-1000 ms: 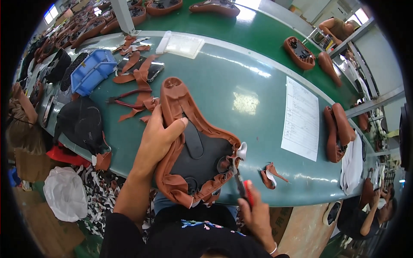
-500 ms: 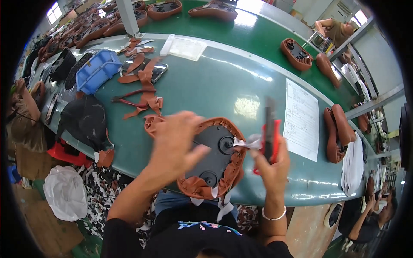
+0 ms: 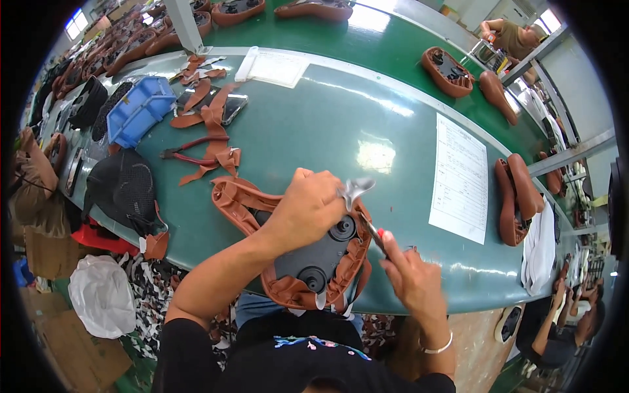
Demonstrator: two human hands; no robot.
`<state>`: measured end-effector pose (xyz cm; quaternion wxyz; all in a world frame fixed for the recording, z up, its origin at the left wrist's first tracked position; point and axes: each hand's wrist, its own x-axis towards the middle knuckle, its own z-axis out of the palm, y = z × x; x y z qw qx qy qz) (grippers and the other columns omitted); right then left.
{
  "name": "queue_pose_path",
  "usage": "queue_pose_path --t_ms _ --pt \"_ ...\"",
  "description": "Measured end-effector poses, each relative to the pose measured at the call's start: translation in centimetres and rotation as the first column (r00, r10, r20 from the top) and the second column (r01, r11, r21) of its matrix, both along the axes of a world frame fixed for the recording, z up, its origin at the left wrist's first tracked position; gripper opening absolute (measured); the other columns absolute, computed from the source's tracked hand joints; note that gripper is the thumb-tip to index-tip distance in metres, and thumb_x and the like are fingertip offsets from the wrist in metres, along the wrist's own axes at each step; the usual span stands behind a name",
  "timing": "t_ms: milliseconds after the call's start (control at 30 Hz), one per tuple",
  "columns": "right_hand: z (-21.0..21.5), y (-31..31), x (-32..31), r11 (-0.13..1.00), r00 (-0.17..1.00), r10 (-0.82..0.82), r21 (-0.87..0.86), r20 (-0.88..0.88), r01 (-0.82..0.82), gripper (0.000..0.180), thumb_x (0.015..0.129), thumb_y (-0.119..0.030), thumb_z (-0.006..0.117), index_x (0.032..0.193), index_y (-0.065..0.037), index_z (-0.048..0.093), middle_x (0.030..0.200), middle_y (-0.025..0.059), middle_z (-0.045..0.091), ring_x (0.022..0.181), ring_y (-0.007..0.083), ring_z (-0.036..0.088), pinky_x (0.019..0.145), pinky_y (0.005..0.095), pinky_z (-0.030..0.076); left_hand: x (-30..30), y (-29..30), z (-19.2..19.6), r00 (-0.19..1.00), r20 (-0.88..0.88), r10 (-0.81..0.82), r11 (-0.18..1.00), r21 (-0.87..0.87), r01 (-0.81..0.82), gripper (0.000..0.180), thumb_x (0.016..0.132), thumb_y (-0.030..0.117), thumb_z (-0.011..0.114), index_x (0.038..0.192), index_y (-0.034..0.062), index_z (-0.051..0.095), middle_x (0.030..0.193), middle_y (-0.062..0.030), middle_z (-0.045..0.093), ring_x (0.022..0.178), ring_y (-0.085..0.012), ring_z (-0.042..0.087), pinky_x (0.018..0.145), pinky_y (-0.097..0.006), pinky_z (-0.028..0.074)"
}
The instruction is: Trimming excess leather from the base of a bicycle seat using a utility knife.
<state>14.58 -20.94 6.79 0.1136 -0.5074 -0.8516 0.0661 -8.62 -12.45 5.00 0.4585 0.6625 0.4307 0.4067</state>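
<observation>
A brown leather-covered saddle [image 3: 282, 293] lies underside up at the bench's near edge, its black base plate [image 3: 295, 262] showing within the folded cover. Across it reaches my left hand [image 3: 308, 206], closed in a pinch on a grey-white strip of trim [image 3: 357, 190] at the saddle's far right rim. My right hand [image 3: 414, 278] grips a red-handled cutting knife [image 3: 375, 237], partly hidden by the fingers. The knife's tip is against or very near the leather rim, just below the pinched strip.
Red-handled pliers [image 3: 196, 154] lie among brown leather scraps [image 3: 213, 121] and a phone. A blue bin [image 3: 141, 111] and black mesh cap [image 3: 121, 187] sit left. Paper sheet [image 3: 462, 180] and more saddles [image 3: 514, 203] are right. Other people work nearby.
My left hand has moved right and closed on the strip at the rim. My right hand has brought the raised knife down to the rim. The saddle has shifted slightly left.
</observation>
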Motion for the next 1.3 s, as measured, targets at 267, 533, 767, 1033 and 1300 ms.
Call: queue_pose_path --t_ms 267,533,767,1033,1300 --pt "1.4 -2.5 -3.4 0.962 0.966 -0.258 -0.081 0.024 0.259 0.049 0.085 -0.016 0.062 0.131 -0.012 0.048 0.078 0.0128 0.063 0.060 0.0316 0.059 0.050 0.0401 0.044 0.0 -1.2 2.3 0.929 0.320 -0.183 0.972 0.203 0.122 0.016 0.084 0.014 0.058 0.095 0.0018 0.055 0.068 -0.0057 0.056 0.062 -0.0195 0.055 0.051 -0.028 0.039" --pt "1.6 -2.5 -4.5 0.963 0.957 -0.265 -0.014 0.122 0.268 0.047 0.084 -0.016 0.059 0.130 -0.015 0.048 0.071 0.0154 0.059 0.062 0.0373 0.057 0.052 0.0436 0.045 -1.2 2.6 0.5 0.876 -0.081 0.476 0.681 0.665 -0.308 0.023 0.077 0.018 0.070 0.063 0.0052 0.058 0.077 -0.0109 0.060 0.060 -0.0209 0.056 0.057 -0.032 0.045" --pt "4.1 1.8 -0.3 0.996 0.960 -0.039 -0.067 0.278 0.060 0.044 0.081 -0.019 0.063 0.124 -0.025 0.055 0.068 0.0052 0.056 0.059 0.0276 0.056 0.054 0.0387 0.043 -3.6 -0.2 0.2 0.655 0.602 0.456 0.859 -0.490 -0.148 0.028 0.095 0.030 0.054 0.087 0.0038 0.062 0.087 -0.0045 0.064 0.079 -0.0090 0.053 0.065 -0.024 0.043" --pt "5.2 3.4 -0.1 0.958 0.902 0.287 -0.124 0.324 -0.260 0.047 0.081 -0.017 0.062 0.126 -0.028 0.053 0.061 0.0056 0.049 0.054 0.0242 0.052 0.049 0.0362 0.038 -8.9 -7.0 4.9 0.901 0.381 -0.207 0.977 0.134 0.167 0.023 0.093 0.019 0.053 0.081 0.0060 0.067 0.072 0.0005 0.057 0.081 -0.0087 0.050 0.067 -0.028 0.041" --pt "6.4 -4.3 -1.2 0.957 0.938 -0.051 -0.253 0.343 0.144 0.052 0.082 -0.020 0.063 0.132 -0.018 0.049 0.065 0.0093 0.054 0.051 0.0271 0.053 0.049 0.0380 0.037 -10.2 -1.4 4.5 0.962 0.249 -0.112 0.967 0.252 0.047 0.040 0.092 0.038 0.052 0.070 0.0051 0.055 0.080 -0.0077 0.060 0.075 -0.0164 0.054 0.063 -0.031 0.040"
